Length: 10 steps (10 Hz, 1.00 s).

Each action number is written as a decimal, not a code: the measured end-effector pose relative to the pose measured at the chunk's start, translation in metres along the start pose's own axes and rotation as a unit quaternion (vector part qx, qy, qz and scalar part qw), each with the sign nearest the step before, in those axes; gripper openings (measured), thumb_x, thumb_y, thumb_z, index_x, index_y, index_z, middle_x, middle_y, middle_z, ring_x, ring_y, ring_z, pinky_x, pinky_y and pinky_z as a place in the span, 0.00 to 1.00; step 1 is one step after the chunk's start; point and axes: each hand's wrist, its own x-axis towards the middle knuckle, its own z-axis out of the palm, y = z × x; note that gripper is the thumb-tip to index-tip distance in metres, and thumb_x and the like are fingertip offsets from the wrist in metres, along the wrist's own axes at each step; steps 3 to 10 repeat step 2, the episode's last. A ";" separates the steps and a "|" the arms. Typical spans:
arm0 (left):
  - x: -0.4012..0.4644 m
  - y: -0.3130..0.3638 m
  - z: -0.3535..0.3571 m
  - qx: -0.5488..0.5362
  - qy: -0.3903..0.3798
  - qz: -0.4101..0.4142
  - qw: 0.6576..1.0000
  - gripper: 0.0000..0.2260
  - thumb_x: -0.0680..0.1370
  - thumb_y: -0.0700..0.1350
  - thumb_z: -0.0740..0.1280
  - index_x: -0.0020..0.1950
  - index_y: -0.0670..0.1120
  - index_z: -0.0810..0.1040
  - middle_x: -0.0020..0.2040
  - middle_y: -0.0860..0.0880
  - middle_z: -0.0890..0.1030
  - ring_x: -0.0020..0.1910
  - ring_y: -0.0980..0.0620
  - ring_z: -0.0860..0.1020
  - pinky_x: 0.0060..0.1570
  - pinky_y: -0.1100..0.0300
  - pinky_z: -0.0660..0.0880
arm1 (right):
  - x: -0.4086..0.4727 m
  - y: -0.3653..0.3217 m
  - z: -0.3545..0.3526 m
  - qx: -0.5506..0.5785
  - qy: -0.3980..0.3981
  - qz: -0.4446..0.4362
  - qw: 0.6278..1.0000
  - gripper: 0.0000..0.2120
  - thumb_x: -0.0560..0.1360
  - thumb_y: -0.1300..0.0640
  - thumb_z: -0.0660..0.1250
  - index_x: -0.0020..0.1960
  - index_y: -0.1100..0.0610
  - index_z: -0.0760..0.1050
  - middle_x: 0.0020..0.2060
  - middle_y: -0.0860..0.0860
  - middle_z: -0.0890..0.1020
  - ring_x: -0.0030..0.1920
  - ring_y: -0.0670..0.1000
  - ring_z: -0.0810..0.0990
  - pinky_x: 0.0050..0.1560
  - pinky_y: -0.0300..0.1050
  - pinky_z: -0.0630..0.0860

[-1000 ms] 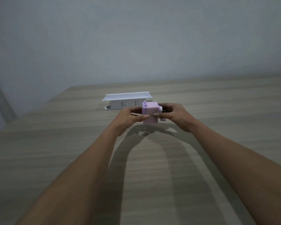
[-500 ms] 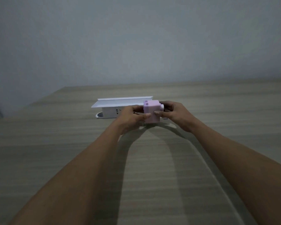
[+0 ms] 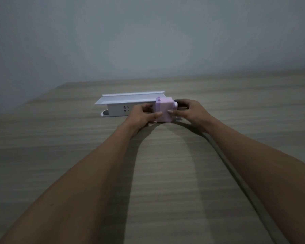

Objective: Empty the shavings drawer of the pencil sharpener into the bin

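Sharpener [image 3: 164,110], a pink block, sits low over the table [image 3: 165,173], held between both hands just in front of a white socket box [image 3: 121,106]. The left hand [image 3: 142,115] wraps its left side, fingers curled and thumb pressed on the near face. The right hand [image 3: 188,111] grips from the right, thumb on the near face and fingers curled round the back by the dark crank end.

By the look of it the task has barely begun: the drawer appears closed, no shavings show, and pulling it out, carrying it and tipping it all remain.

No bin is in view, so where the shavings go cannot be told. The drawer's seam is too dim and small to make out, and the hands hide the sharpener's sides and base, so whether it touches the table is unclear.
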 end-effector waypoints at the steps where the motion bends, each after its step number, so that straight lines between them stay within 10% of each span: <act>1: -0.014 0.008 -0.002 0.013 0.029 -0.012 0.999 0.38 0.66 0.43 0.82 0.72 0.36 0.71 0.64 0.39 0.78 0.60 0.40 0.81 0.58 0.44 0.81 | -0.010 -0.012 -0.001 -0.041 0.033 0.006 0.999 0.33 0.69 0.59 0.80 0.70 0.65 0.73 0.65 0.60 0.80 0.65 0.56 0.79 0.65 0.52 0.77; 10: -0.035 0.026 -0.004 -0.001 0.061 -0.001 0.998 0.34 0.72 0.39 0.77 0.74 0.36 0.67 0.57 0.42 0.76 0.54 0.45 0.80 0.53 0.53 0.81 | -0.024 -0.029 -0.003 -0.087 0.084 0.013 0.993 0.31 0.72 0.52 0.77 0.70 0.65 0.73 0.65 0.59 0.80 0.65 0.55 0.79 0.67 0.51 0.75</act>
